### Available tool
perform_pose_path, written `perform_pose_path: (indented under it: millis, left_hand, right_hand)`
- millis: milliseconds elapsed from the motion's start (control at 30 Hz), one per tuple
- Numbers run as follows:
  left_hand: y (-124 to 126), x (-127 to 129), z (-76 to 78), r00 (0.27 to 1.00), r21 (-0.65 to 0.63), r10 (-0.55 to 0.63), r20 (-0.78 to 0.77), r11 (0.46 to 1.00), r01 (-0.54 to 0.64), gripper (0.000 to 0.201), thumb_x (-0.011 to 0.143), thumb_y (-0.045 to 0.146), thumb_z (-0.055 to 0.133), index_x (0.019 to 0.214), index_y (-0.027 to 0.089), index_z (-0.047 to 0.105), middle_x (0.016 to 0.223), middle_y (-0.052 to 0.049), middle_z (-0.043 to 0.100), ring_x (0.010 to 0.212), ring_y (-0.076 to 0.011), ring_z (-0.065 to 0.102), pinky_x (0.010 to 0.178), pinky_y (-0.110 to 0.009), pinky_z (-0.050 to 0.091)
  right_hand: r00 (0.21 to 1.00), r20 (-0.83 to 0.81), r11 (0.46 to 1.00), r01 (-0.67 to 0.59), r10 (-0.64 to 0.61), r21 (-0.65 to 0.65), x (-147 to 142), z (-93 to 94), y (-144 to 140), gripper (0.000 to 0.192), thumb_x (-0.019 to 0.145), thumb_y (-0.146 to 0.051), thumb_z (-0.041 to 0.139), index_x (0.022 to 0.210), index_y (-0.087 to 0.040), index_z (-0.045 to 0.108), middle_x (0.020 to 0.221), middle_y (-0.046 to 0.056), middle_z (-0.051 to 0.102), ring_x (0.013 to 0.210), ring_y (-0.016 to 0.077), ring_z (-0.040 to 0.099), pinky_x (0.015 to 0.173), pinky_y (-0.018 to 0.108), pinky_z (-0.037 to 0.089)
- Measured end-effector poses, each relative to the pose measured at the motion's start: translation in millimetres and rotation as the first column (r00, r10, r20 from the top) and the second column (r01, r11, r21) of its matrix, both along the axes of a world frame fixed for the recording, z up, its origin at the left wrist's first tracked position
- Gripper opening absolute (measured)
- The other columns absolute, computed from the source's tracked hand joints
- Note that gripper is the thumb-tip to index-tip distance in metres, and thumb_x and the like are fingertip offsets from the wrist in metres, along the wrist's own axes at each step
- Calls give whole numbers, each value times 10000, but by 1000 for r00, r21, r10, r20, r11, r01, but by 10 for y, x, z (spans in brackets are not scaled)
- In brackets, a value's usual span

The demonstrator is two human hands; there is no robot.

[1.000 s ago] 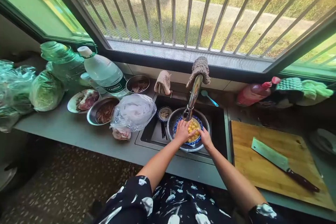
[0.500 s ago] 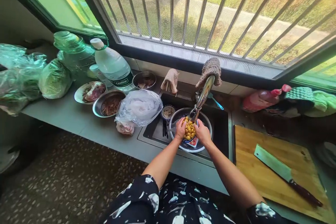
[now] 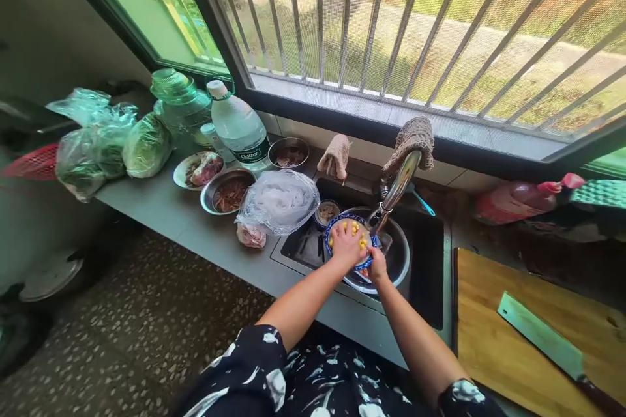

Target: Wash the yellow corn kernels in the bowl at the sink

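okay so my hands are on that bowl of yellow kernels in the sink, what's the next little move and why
Probably tip the blue-rimmed bowl a little further over the metal basin. Your left hand lies flat across the yellow kernels, holding them in, and your right hand supports the rim, so water could drain out.

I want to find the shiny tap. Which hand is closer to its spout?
The right hand looks closer: it grips the blue bowl just below the tap spout. The left hand lies over the yellow pieces, further left of it.
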State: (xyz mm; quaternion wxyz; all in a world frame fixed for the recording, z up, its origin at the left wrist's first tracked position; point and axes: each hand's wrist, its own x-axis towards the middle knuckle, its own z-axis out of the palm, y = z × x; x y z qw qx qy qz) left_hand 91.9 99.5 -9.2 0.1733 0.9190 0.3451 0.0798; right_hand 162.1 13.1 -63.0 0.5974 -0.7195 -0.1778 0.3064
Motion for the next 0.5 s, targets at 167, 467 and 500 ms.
perform_pose_path:
  millis: [167,467,500]
  left_hand:
    - [-211,36,30,993,-8,-111,36,994,111,368,745,349,511,1103,268,522,1196,-80,417,1068,-287,349,930,-490,216]
    - [72,140,-63,992,-10,-120,37,993,120,367,734,465,536,987,203,581,1228,-107,373,1108,-294,325,929,-437,286]
    - [33,154,-57,997,-21,-61,41,998,62,367,739,447,536,1002,193,575,1240,-114,362,1124,-303,312,941,-449,272]
  right_hand:
    - [979,41,979,202,-200,-40,50,-75,-74,295,701,-342,415,698,-137,626,754,73,637,782,194,549,733,301,411]
    - [978,-98,980,191,-185,53,158,60,-177,340,696,-382,459,883,-138,606,863,75,653,797,197,583,713,296,443]
    - [975,-109,977,203,-196,64,157,79,-155,344,691,-392,464,876,-139,606,866,75,654,796,197,584,713,293,443]
